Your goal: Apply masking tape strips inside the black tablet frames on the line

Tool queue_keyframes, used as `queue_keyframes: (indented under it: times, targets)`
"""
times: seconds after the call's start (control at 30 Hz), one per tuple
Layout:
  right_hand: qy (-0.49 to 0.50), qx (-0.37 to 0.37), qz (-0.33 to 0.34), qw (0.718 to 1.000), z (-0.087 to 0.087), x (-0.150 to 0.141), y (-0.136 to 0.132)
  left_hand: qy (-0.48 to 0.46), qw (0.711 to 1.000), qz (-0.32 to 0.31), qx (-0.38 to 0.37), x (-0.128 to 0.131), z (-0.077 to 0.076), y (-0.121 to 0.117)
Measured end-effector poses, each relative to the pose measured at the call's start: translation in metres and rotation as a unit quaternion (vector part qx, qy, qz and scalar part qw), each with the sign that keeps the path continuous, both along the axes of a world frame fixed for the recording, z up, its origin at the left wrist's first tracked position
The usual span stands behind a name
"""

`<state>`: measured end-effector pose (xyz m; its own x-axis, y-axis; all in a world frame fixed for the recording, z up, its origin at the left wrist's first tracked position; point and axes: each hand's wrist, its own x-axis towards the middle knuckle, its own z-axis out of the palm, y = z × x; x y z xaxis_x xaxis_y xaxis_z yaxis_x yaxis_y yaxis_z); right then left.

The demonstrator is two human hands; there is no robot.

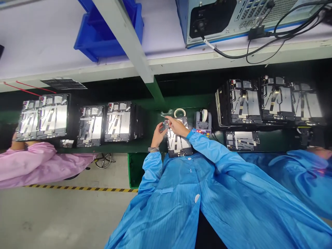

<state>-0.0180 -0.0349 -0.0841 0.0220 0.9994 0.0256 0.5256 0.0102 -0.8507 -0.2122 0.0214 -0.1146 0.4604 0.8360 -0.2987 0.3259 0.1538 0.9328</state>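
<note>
An opened tablet (177, 141), its silver inside and dark ribbon cables showing, lies in front of me at the table's edge. At its upper left corner is my left hand (157, 135), thumb and fingers closed around the edge. My right hand (178, 127) reaches over the tablet's upper part with curled fingers. A thin, pale stick-like thing (163, 116) juts out leftward from them; its kind is too small to tell. Just beyond lies a roll of cream tape (180, 112). To the right stands a tape dispenser (203, 121) with a white roll.
Stacks of opened tablets stand left (118, 121) and right (245, 100). Another tablet (242, 140) lies sideways at right. A post (129, 38) rises to a shelf with blue bins (109, 38) and a computer case (249, 20). Co-workers' pink sleeve (38, 162) and blue sleeve (303, 173) flank me.
</note>
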Motion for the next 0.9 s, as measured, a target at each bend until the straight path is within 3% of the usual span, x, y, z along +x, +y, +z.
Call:
queue_keyframes:
  times: [0.2, 0.4, 0.63, 0.73, 0.8, 0.83, 0.9]
  targets:
    - [-0.032, 0.013, 0.038, 0.999, 0.001, 0.005, 0.016, -0.056, 0.998, 0.005, -0.032, 0.002, -0.007, -0.001]
    - [-0.057, -0.002, 0.061, 0.997, 0.005, 0.008, 0.02, -0.046, 0.998, 0.013, -0.046, 0.007, -0.01, -0.001]
    - [-0.066, -0.028, 0.038, 0.997, 0.009, 0.011, 0.012, -0.021, 0.998, 0.038, -0.042, 0.017, -0.013, 0.0]
    - [0.041, -0.012, -0.047, 0.998, 0.018, 0.004, 0.0, -0.018, 0.998, 0.038, -0.037, 0.019, -0.012, 0.001]
    - [0.197, -0.029, -0.121, 0.973, 0.026, -0.004, -0.015, -0.029, 0.998, 0.036, -0.039, 0.019, -0.011, 0.001]
    - [0.295, -0.051, -0.141, 0.944, 0.03, -0.01, -0.023, -0.033, 0.998, 0.034, -0.039, 0.019, -0.009, 0.002]
    - [0.488, -0.11, -0.145, 0.854, 0.036, -0.022, -0.041, -0.035, 0.998, 0.03, -0.034, 0.019, -0.006, 0.002]
